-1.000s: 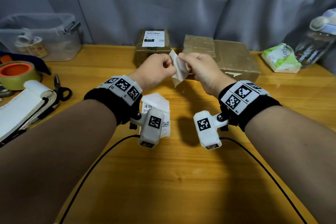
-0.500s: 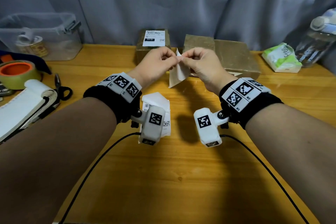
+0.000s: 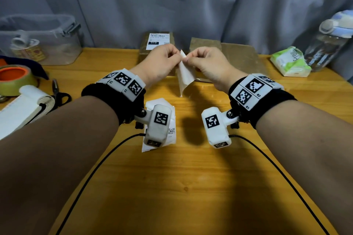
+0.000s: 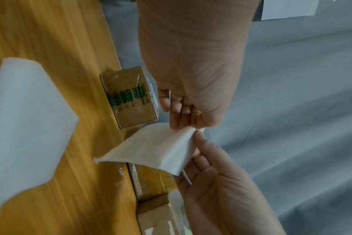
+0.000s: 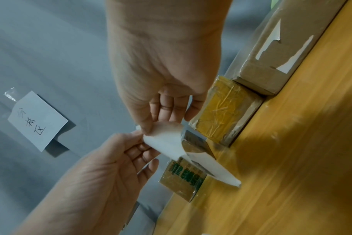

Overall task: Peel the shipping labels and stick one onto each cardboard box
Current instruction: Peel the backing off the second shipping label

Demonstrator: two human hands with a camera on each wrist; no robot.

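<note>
Head view shows me both hands raised above the table (image 3: pixel 172 187), meeting at the top corner of one shipping label (image 3: pixel 184 78). My left hand (image 3: pixel 162 63) and right hand (image 3: pixel 208 63) each pinch that corner between thumb and forefinger, level with each other and equally near. The label hangs down from the pinch, its long axis near vertical, its lower tip just above the wood. Beyond the knuckles sit the boxes: the labelled box (image 3: pixel 157 44) behind the left hand, the bare box (image 3: pixel 236 57) behind the right, so I judge the right side nearer the target. Whether label and backing have separated at the corner I cannot tell; fingertips cover it. Another label (image 3: pixel 170 129) lies half hidden under the left wrist camera.
</note>
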